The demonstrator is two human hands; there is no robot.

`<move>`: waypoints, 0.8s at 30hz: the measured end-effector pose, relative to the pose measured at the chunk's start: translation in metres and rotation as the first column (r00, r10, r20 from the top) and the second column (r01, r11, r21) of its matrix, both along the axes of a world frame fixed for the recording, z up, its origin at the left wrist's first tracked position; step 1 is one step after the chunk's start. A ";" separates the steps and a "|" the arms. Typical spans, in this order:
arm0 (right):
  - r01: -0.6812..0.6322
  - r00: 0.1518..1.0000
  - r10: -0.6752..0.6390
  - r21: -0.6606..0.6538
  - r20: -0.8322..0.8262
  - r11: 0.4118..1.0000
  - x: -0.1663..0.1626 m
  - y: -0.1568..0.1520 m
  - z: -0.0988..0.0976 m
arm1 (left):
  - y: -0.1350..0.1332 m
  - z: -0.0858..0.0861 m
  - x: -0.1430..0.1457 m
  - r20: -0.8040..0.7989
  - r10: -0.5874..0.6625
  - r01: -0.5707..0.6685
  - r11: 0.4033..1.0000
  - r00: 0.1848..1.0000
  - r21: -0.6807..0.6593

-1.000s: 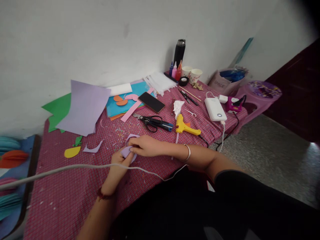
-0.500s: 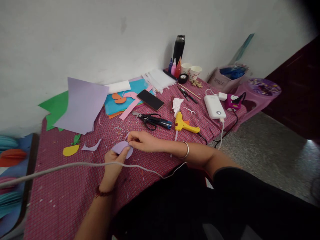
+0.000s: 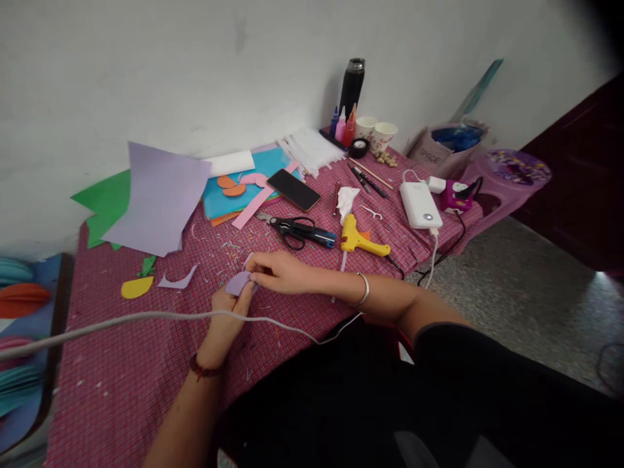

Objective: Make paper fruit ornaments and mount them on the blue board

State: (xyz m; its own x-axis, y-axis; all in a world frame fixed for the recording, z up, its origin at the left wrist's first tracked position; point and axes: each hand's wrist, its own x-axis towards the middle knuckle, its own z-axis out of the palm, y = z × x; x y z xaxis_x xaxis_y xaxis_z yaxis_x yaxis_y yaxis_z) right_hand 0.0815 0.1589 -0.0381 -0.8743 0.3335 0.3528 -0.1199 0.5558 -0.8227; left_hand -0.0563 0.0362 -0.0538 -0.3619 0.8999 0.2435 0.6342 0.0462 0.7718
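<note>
A lavender paper piece [image 3: 236,283] is held between both hands over the checked tablecloth [image 3: 146,364]. My left hand [image 3: 230,309] grips it from below, its thumb pressed on the paper. My right hand [image 3: 277,272] pinches its right edge with thumb and fingertips, which partly hide the paper. The piece looks bent over or folded. Left of the hands lie a curved lavender paper scrap [image 3: 178,281] and a yellow half-round cutout [image 3: 137,288] by a small green one [image 3: 147,265]. Black scissors [image 3: 292,232] rest just beyond my right hand.
A yellow glue gun [image 3: 363,239] lies right of the scissors. Behind are a phone [image 3: 293,189], lavender sheets [image 3: 158,195], blue paper [image 3: 221,201], glue bottles [image 3: 341,127] and a flask [image 3: 351,84]. A white cable [image 3: 160,316] crosses before my left forearm.
The lavender paper showed a wide rounded face before; now a smaller part shows, bent over between the fingers. My left hand has shifted slightly right, closer to my right hand.
</note>
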 end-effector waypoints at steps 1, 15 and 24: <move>0.002 1.000 -0.002 0.026 0.002 1.000 0.000 0.000 0.000 | 0.000 -0.001 0.000 -0.005 -0.006 0.006 1.000 1.000 0.002; 0.050 0.998 -0.054 0.090 0.040 0.995 0.001 0.001 0.001 | -0.005 -0.008 -0.006 0.077 0.220 -0.226 0.970 0.973 0.091; 0.074 0.980 -0.114 0.233 0.163 0.970 -0.004 0.006 -0.010 | -0.001 -0.011 -0.006 0.031 0.139 -0.140 0.990 0.990 0.014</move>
State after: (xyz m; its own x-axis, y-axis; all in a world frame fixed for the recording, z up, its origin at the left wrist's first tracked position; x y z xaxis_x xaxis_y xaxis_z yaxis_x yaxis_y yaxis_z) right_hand 0.0771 0.1650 -0.0485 -0.8970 0.3472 0.2736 0.0756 0.7303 -0.6789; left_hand -0.0628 0.0347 -0.0649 -0.4909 0.8361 0.2449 0.5988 0.1197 0.7919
